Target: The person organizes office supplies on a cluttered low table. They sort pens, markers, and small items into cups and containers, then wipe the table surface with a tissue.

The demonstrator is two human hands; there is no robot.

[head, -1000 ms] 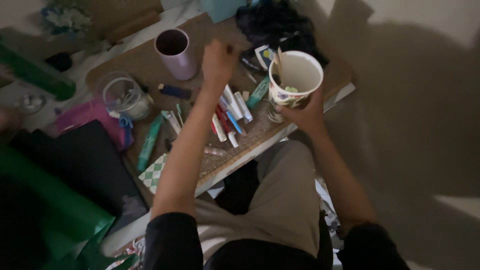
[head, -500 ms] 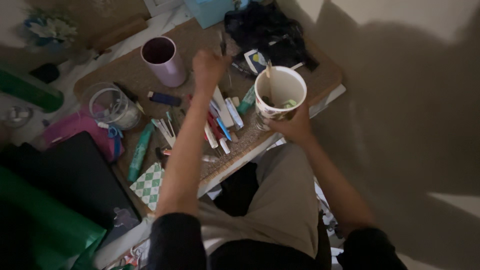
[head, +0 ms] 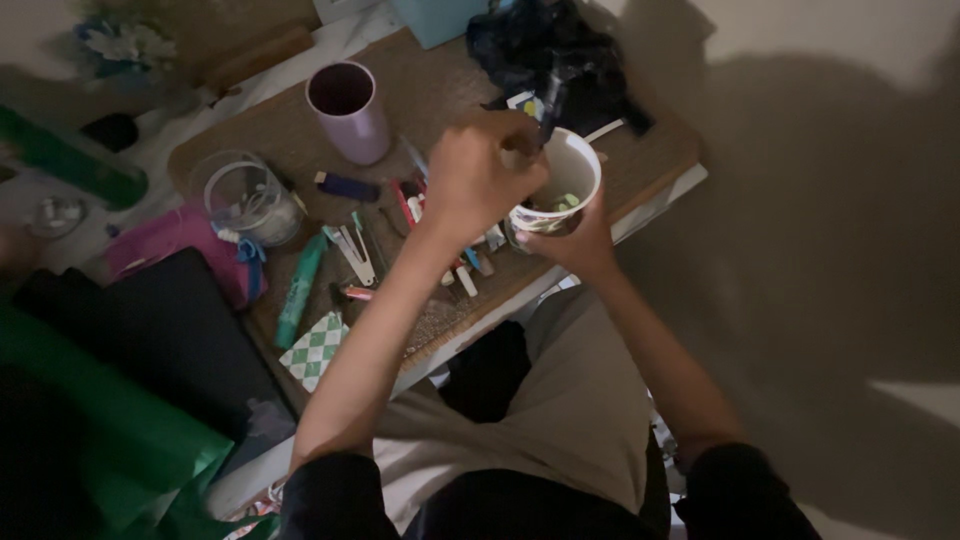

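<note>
Here, your right hand (head: 580,240) wraps the lower side of the paper cup (head: 556,190), fingers clamped around its patterned wall, holding it just above the near edge of the cork-topped surface (head: 440,90). Inside the cup you can see a few pale green bits against the white wall. Your left hand (head: 478,185) is over the cup's left rim, fingers bunched together on a thin dark stick-like tool (head: 549,100) that stands tilted up out of the cup's mouth; the light is too dim to tell what kind of tool it is.

Below your left hand, a scatter of pens and markers (head: 460,262) lies on the surface, red, white and blue ones side by side, partly hidden by your wrist. Further left lie a pair of pale tweezers or clips (head: 352,250), a green tube (head: 301,288) and a small dark blue lighter-shaped thing (head: 347,185). A lilac tumbler (head: 350,110) stands upright near the far edge, well apart from the cup, and a clear glass jar (head: 245,197) sits at the left end. A black crumpled cloth (head: 560,50) lies just behind the cup. A green-and-white checked card (head: 314,350) pokes over the near edge, beside a black folder (head: 160,340) and green sheet (head: 90,420).
</note>
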